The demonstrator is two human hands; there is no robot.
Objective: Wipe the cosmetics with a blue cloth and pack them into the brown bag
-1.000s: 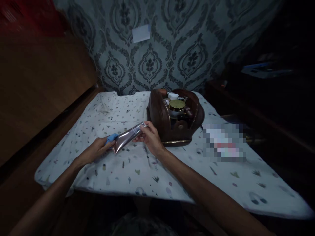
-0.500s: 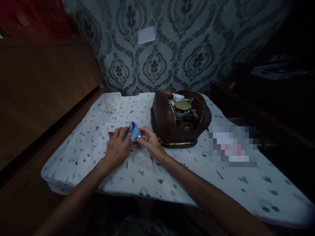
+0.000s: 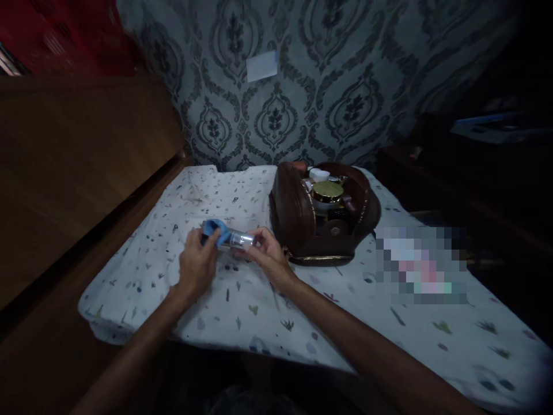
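Observation:
My left hand (image 3: 197, 259) is closed on a small blue cloth (image 3: 217, 231), which is bunched around the left part of a slim tube-shaped container. The shiny silver end of this container (image 3: 242, 240) shows between my hands. My right hand (image 3: 271, 256) pinches that silver end between thumb and fingers. What kind of container it is cannot be made out in the dim light. Just beyond my right hand stands an unzipped brown leather toiletry bag (image 3: 298, 219). Inside it are a gold-lidded jar (image 3: 327, 191), a white lid (image 3: 319, 174) and other small items.
A printed white cloth (image 3: 173, 288) covers the table. A blurred-out pinkish item (image 3: 421, 265) lies to the right of the bag. Wooden furniture (image 3: 86, 150) rises along the left, with a red object (image 3: 82, 40) on top. Patterned wallpaper (image 3: 276, 121) is behind.
My left hand and the blue cloth have moved left along the container, exposing more of its silver end. My right hand keeps its grip. The view has shifted slightly.

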